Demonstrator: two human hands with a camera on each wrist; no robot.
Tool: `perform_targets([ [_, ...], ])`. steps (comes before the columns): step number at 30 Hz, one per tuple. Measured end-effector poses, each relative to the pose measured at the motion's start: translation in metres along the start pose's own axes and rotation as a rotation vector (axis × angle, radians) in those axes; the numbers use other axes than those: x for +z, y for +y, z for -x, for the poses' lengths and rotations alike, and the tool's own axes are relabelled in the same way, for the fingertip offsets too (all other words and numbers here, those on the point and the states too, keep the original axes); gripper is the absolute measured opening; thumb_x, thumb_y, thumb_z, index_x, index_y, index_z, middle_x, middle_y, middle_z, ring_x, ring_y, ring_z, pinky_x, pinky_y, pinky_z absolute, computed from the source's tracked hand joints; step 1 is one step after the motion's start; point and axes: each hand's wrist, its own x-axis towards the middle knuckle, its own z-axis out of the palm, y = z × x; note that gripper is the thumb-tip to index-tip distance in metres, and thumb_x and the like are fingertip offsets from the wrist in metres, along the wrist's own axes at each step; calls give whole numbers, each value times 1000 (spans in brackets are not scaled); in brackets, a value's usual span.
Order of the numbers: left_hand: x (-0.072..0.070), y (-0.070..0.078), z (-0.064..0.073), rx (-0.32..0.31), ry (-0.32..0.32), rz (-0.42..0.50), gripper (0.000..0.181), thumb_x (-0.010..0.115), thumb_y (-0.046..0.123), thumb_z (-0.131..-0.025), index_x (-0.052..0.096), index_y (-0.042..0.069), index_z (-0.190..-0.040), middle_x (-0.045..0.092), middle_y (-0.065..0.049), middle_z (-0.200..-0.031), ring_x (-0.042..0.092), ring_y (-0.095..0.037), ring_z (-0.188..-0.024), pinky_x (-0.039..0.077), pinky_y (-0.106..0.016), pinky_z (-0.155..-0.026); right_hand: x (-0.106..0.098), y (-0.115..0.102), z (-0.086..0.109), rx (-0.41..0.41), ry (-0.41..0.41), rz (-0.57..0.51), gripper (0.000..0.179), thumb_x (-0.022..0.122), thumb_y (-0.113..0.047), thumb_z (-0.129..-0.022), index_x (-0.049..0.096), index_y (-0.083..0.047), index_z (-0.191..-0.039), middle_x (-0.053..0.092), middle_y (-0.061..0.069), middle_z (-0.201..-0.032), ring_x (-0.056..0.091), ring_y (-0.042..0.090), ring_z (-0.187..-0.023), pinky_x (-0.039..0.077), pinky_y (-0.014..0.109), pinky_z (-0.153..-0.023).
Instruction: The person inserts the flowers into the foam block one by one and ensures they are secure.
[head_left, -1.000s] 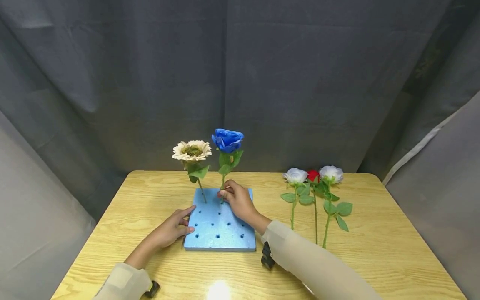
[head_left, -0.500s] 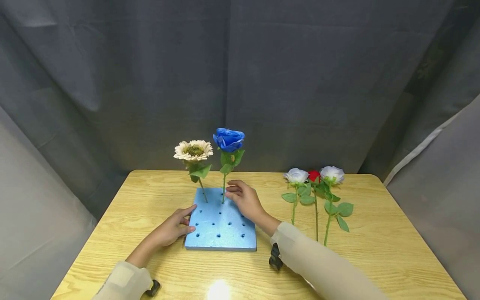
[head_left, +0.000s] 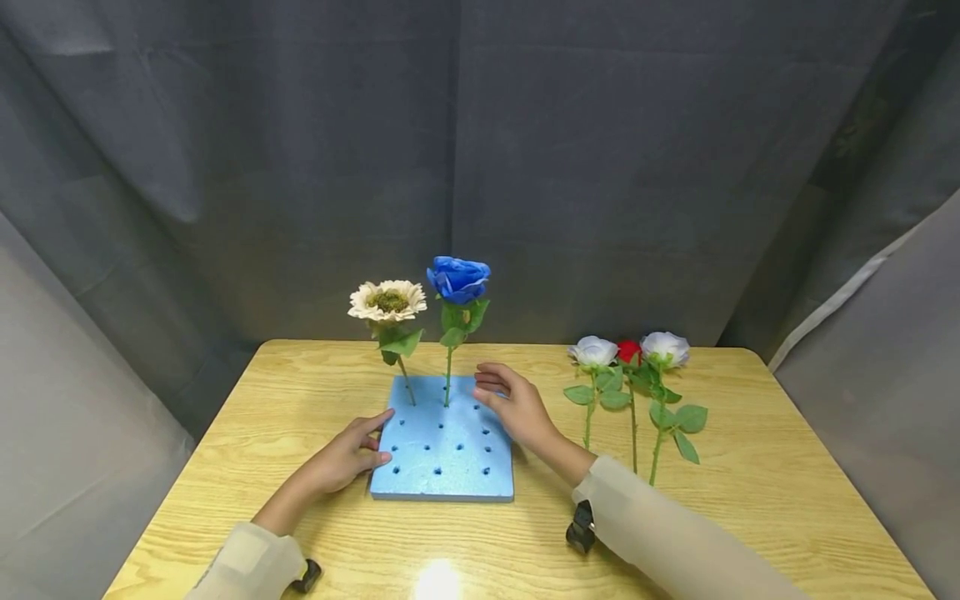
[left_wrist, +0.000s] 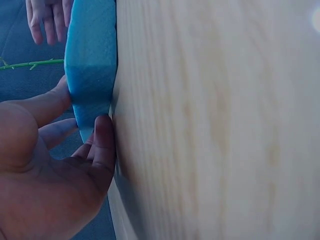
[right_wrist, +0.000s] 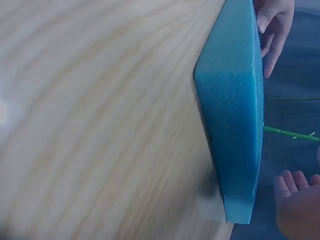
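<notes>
Head view: any room round the blue block (head_left: 459,483) on the desk's (head_left: 750,500) left half?

Rightward, up to white roses (head_left: 666,349) and a red rose (head_left: 628,353).

In the way?

Blue rose (head_left: 459,281) and cream flower (head_left: 387,302), standing near its far edge. Left hand (head_left: 347,456) grips its left edge; right hand (head_left: 519,410) hovers by its right, fingers loose, holding nothing.

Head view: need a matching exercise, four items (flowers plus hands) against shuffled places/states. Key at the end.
Column 1
1. Blue rose-shaped flower with green leaves
2. Small red flower
3. Left bare hand
4. Right bare hand

Column 2
A. Touches the left edge of the blue foam block with holes
B. Near the block's right edge, holding nothing
C. Stem upright in the block
D. Lies between two whitish many-petalled flowers

Pairs: 1-C, 2-D, 3-A, 4-B
</notes>
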Motion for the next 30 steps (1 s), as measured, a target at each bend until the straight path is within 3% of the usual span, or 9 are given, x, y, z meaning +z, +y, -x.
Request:
perform_targets([
  [9, 0, 0, 1, -4, 1, 0, 71, 70, 18, -100, 35, 12, -162, 43, -25, -148, 55, -30, -118, 48, -44, -94, -13, 0, 19, 37, 12, -18, 47, 70, -9, -99, 55, -1, -144, 61, 24, -139, 60, 34, -129, 52, 31, -101],
  [18, 0, 1, 1, -6, 5, -7, 71, 69, 17, -100, 35, 13, -162, 42, -24, -148, 55, -31, -120, 47, -44, -95, -32, 7, 39, 29, 71, 9, 48, 71, -8, -98, 55, 3, -142, 59, 26, -139, 60, 38, -128, 52, 29, -100],
  [30, 1, 0, 0, -6, 7, -12, 71, 69, 18, -100, 35, 13, -162, 44, -23, -146, 56, -29, -118, 47, -43, -94, -58, 10, 71, 142, 162, 44, 48, 72, -12, -98, 56, -1, -143, 55, 23, -146, 52, 36, -138, 47, 40, -107],
])
